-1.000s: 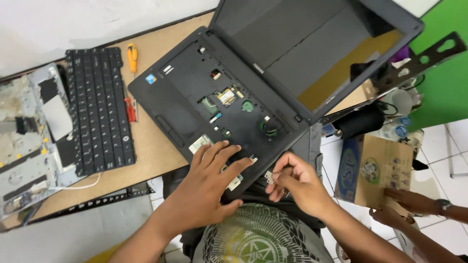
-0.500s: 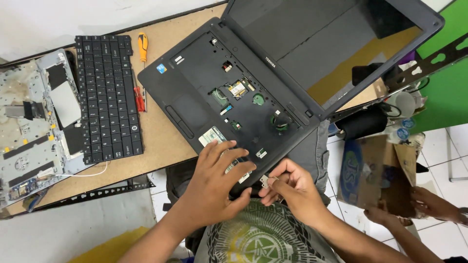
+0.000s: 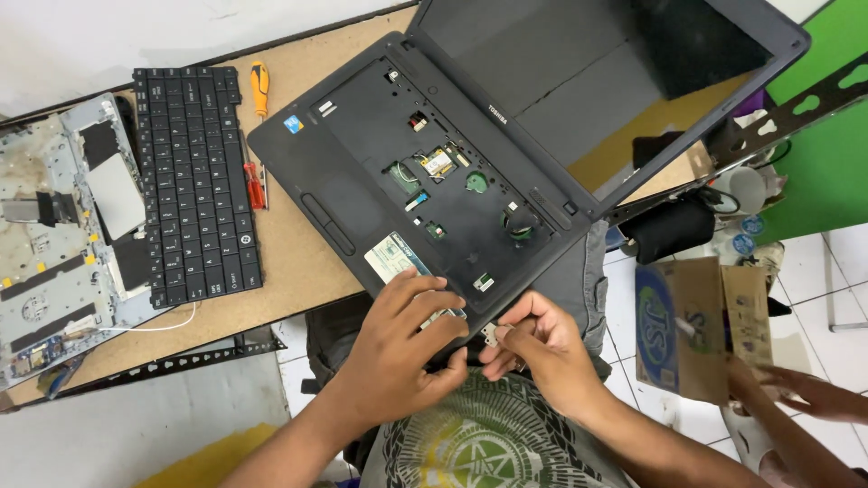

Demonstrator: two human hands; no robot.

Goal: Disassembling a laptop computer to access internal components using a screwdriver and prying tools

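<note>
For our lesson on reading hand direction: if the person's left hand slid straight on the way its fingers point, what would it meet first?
The left hand rests on the laptop base, fingers pointing up and right. Going on, it would probably cross the white sticker first, then the open circuitry. Depth is hard to judge.

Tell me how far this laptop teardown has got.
Done: the keyboard lies off on the table, baring the laptop internals. In hand: left hand presses the front corner; right hand pinches a small metal part. Left: the top cover looks still on.
</note>
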